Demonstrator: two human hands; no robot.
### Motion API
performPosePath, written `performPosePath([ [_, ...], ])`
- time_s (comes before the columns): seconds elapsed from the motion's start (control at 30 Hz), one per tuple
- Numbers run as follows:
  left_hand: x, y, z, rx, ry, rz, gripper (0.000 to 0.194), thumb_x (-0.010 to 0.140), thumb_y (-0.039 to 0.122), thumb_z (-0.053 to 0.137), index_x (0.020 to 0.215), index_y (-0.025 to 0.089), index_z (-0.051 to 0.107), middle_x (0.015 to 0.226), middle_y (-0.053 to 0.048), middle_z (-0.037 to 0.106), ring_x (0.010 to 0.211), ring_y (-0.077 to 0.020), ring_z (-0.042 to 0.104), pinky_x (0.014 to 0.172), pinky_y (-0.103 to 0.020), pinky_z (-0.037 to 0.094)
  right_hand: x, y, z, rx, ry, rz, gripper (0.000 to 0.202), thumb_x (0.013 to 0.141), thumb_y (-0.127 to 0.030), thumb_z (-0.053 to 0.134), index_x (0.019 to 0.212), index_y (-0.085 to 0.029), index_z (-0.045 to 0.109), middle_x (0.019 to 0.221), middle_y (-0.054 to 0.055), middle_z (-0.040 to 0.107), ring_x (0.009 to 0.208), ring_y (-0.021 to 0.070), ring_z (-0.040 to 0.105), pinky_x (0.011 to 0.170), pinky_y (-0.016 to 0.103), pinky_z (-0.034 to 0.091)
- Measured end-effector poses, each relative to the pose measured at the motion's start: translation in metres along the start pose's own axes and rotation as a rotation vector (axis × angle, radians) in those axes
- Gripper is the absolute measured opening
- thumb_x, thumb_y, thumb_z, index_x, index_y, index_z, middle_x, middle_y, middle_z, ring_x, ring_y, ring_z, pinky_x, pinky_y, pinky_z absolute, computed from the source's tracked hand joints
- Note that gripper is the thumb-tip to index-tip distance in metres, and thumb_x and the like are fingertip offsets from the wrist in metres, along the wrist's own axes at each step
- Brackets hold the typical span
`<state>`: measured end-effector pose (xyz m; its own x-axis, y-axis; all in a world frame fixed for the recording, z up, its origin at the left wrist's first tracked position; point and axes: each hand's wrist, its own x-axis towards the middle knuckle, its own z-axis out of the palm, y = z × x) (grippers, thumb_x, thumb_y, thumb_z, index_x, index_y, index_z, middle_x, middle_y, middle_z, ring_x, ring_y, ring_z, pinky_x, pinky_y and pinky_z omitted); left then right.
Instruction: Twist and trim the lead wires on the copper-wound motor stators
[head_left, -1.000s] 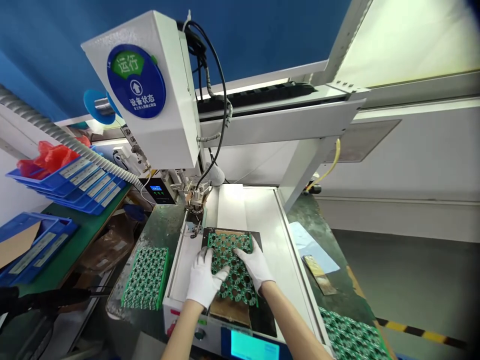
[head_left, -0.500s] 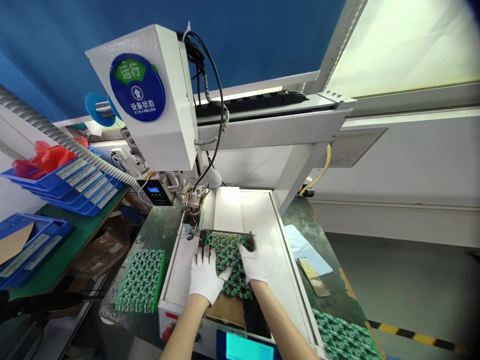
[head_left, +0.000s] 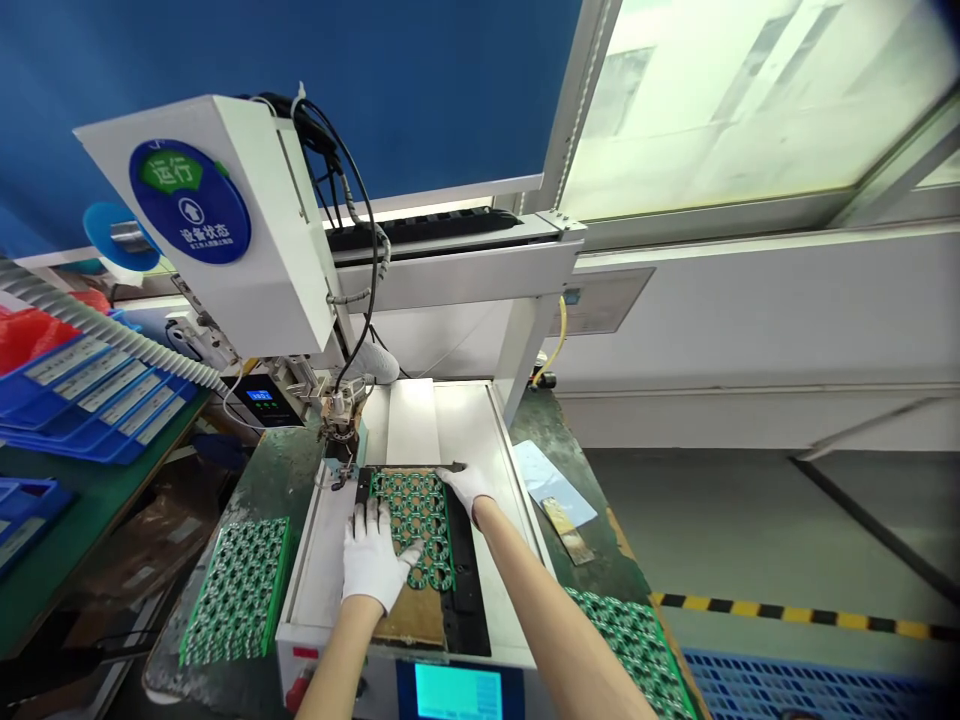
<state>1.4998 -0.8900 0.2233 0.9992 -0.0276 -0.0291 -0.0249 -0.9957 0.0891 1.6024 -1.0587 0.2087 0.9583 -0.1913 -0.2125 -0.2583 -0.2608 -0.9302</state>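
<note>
A green circuit board panel [head_left: 420, 515] with rows of round cut-outs lies in a black-edged fixture [head_left: 469, 600] on the white machine bed. My left hand [head_left: 373, 562], in a white glove, rests flat along the panel's left edge, fingers spread and thumb reaching onto the boards. At the far right corner of the panel is my right hand [head_left: 469, 487], also gloved, its thumb and fingers stretched out over the edge; some fingertips are partly hidden. The soldering head [head_left: 341, 430] hangs just beyond the panel's far left corner.
Stacked green panels [head_left: 238, 590] stand on the bench at left, with more panels [head_left: 630, 640] at front right. A lit screen [head_left: 457, 690] is at the machine's front. Blue trays [head_left: 97, 400] sit far left. A pale sheet [head_left: 555, 485] lies right of the bed.
My right hand has moved from the panel's right side to its far corner, uncovering more boards. The left hand stays at the left edge. The view has swung right.
</note>
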Motion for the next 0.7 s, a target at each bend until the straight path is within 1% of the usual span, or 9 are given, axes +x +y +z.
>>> performPosePath([
  [0.23,0.007,0.000,0.000,-0.123,0.011,-0.015,0.080,0.073,0.063,0.042,0.128,0.005,0.042,0.137,-0.023,0.039,0.128,-0.0404,0.029,0.106,-0.054,0.019,-0.003,-0.003,-0.002,-0.141,-0.033,-0.135,0.031,0.087,-0.033,0.053,0.113,-0.016,0.052,0.113,0.007,0.055,0.094,0.0212,0.057,0.078,0.040,0.050],
  [0.33,0.007,-0.001,0.000,-0.236,0.049,-0.057,0.075,0.071,0.061,0.047,0.126,0.009,0.046,0.137,-0.020,0.041,0.129,-0.0395,0.029,0.107,-0.055,0.019,-0.011,-0.005,-0.011,-0.222,-0.048,-0.231,0.031,0.087,-0.033,0.053,0.113,-0.016,0.052,0.113,0.007,0.055,0.095,0.0213,0.057,0.079,0.041,0.050],
  [0.4,-0.002,-0.006,0.000,-0.329,0.093,-0.119,0.073,0.070,0.059,0.051,0.127,0.013,0.046,0.138,-0.017,0.041,0.131,-0.0379,0.027,0.107,-0.054,0.020,-0.018,-0.006,-0.018,-0.285,-0.066,-0.308,0.029,0.088,-0.032,0.052,0.113,-0.018,0.052,0.115,0.007,0.054,0.096,0.0205,0.056,0.080,0.041,0.049],
  [0.5,-0.036,-0.024,0.000,-0.489,0.177,-0.255,0.065,0.075,0.054,0.047,0.128,0.017,0.042,0.141,-0.012,0.037,0.132,-0.0290,0.028,0.108,-0.045,0.027,-0.037,-0.004,-0.024,-0.386,-0.106,-0.427,0.028,0.089,-0.032,0.051,0.114,-0.020,0.052,0.120,0.008,0.051,0.100,0.0207,0.054,0.084,0.042,0.047],
  [0.53,-0.053,-0.033,0.002,-0.543,0.198,-0.308,0.059,0.077,0.051,0.044,0.126,0.018,0.044,0.140,-0.011,0.039,0.130,-0.0253,0.032,0.107,-0.040,0.030,-0.046,-0.002,-0.024,-0.420,-0.123,-0.467,0.030,0.089,-0.033,0.050,0.115,-0.021,0.051,0.123,0.008,0.050,0.103,0.0219,0.053,0.087,0.044,0.045],
  [0.57,-0.070,-0.043,0.005,-0.640,0.196,-0.382,0.051,0.077,0.049,0.045,0.118,0.021,0.051,0.135,-0.008,0.046,0.126,-0.0232,0.040,0.105,-0.035,0.033,-0.055,-0.001,-0.022,-0.454,-0.146,-0.510,0.032,0.088,-0.034,0.050,0.117,-0.020,0.050,0.125,0.008,0.048,0.108,0.0238,0.050,0.090,0.048,0.042],
  [0.6,-0.089,-0.054,0.009,-0.726,0.204,-0.509,0.048,0.074,0.050,0.046,0.111,0.021,0.056,0.129,-0.008,0.053,0.119,-0.0234,0.048,0.101,-0.034,0.038,-0.065,0.000,-0.018,-0.487,-0.178,-0.557,0.035,0.088,-0.035,0.051,0.119,-0.020,0.049,0.128,0.009,0.046,0.114,0.0258,0.046,0.094,0.051,0.037],
  [0.63,-0.107,-0.064,0.014,-0.770,0.194,-0.610,0.051,0.074,0.051,0.043,0.110,0.017,0.056,0.123,-0.011,0.057,0.114,-0.0249,0.053,0.097,-0.036,0.042,-0.074,0.000,-0.012,-0.519,-0.222,-0.608,0.039,0.086,-0.037,0.053,0.121,-0.019,0.049,0.131,0.009,0.045,0.120,0.0277,0.040,0.099,0.053,0.031],
  [0.7,-0.138,-0.081,0.028,-0.841,0.132,-0.790,0.051,0.068,0.053,0.047,0.100,0.015,0.061,0.104,-0.012,0.067,0.101,-0.0286,0.060,0.088,-0.040,0.048,-0.089,0.001,0.002,-0.578,-0.339,-0.713,0.049,0.080,-0.042,0.059,0.123,-0.020,0.049,0.135,0.009,0.044,0.128,0.0284,0.031,0.106,0.050,0.021],
])
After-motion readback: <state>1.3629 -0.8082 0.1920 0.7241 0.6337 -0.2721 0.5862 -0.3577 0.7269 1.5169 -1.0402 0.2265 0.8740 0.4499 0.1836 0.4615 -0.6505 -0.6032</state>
